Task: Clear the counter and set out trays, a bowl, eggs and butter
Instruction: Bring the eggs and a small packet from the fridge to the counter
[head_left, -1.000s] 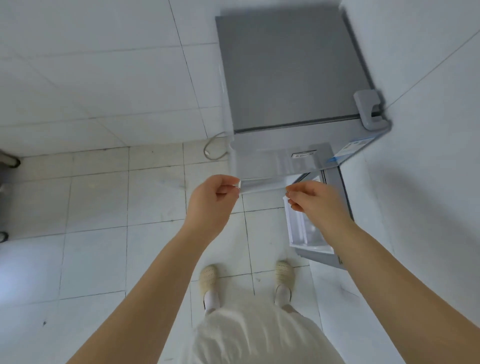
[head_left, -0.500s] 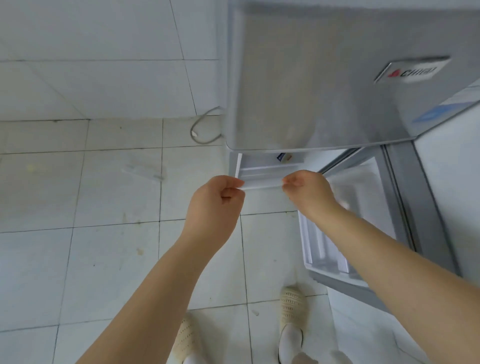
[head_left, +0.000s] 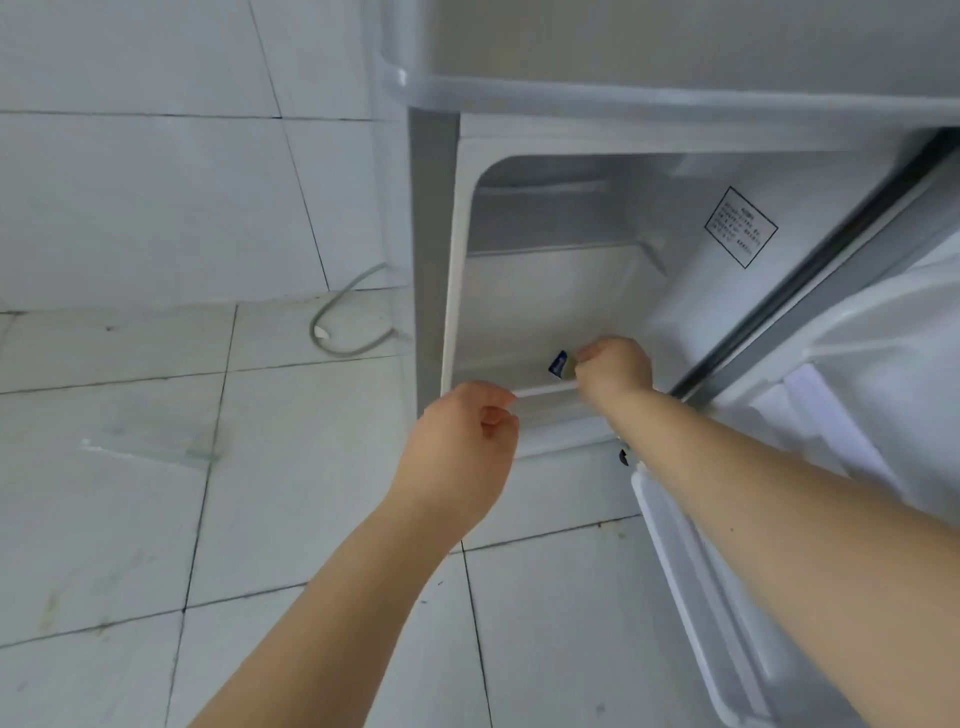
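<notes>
A small grey fridge (head_left: 432, 249) stands open, its white inside almost bare. On the low shelf (head_left: 540, 322) lies a small blue and yellowish packet (head_left: 559, 364), probably butter. My right hand (head_left: 615, 366) reaches into the compartment, fingers curled round the packet's right end. My left hand (head_left: 460, 441) is outside, at the shelf's white front lip (head_left: 545, 388), with thumb and fingers pinched on its left end. No trays, bowl or eggs are in view.
The open fridge door (head_left: 872, 374) hangs at the right, its inner racks close beside my right forearm. A grey power cable (head_left: 340, 332) loops on the tiled floor left of the fridge. A printed label (head_left: 740, 226) sits on the inner right wall.
The view has dropped low and close to the fridge opening. My right hand left the shelf's front lip and went inside onto the blue packet. My left hand stays on the lip.
</notes>
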